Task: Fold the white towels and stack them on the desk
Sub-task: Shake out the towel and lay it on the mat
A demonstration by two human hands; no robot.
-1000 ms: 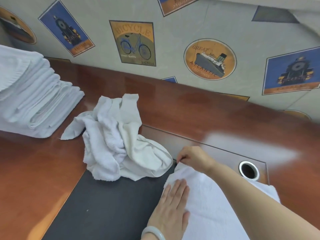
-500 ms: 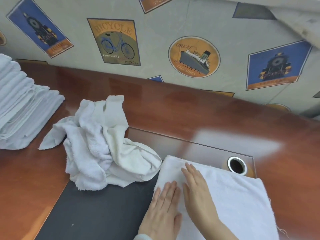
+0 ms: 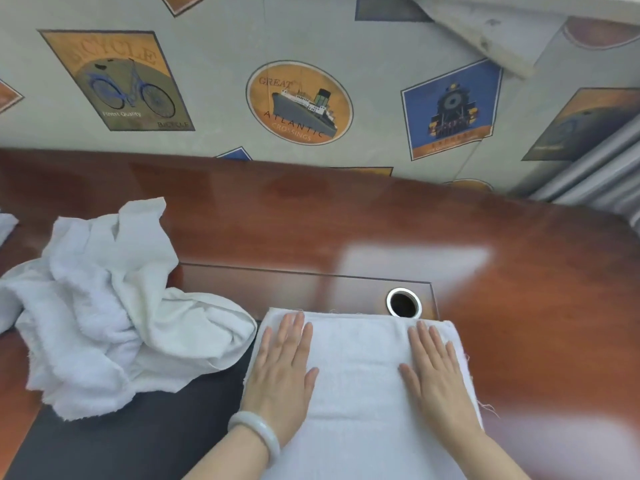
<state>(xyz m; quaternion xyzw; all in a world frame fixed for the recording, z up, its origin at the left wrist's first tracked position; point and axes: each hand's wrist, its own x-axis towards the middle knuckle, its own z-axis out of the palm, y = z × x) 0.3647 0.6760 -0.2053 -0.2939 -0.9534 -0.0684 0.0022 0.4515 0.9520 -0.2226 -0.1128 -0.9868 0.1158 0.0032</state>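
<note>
- White towel (image 3: 360,375) lies flat on the near part of the counter (image 3: 311,220). Its far edge runs straight, just on the near side of the metal-ringed cable hole (image 3: 403,303), and its left side overlaps the dark desk pad (image 3: 138,438).
- A second ago the right hand (image 3: 438,379) pinched the towel's far left corner. Half a second ago both palms sat side by side on its left part. Now the right hand has slid out to the right edge, while the left hand (image 3: 282,379), with a pale bangle (image 3: 258,433) on its wrist, presses the left edge.
- Both hands lie with fingers straight and released, palms down on the cloth and grasping nothing.
- The outward sweep looks like smoothing. The layer appears flat and squared, so this fold is probably set and the next fold can follow.
- The heap of crumpled towels (image 3: 114,306) waits just to the left, touching the flat towel's far left corner, so several remain unfolded.
- The folded stack, in view a second ago, is now only a white sliver (image 3: 5,223) at the left edge.
</note>
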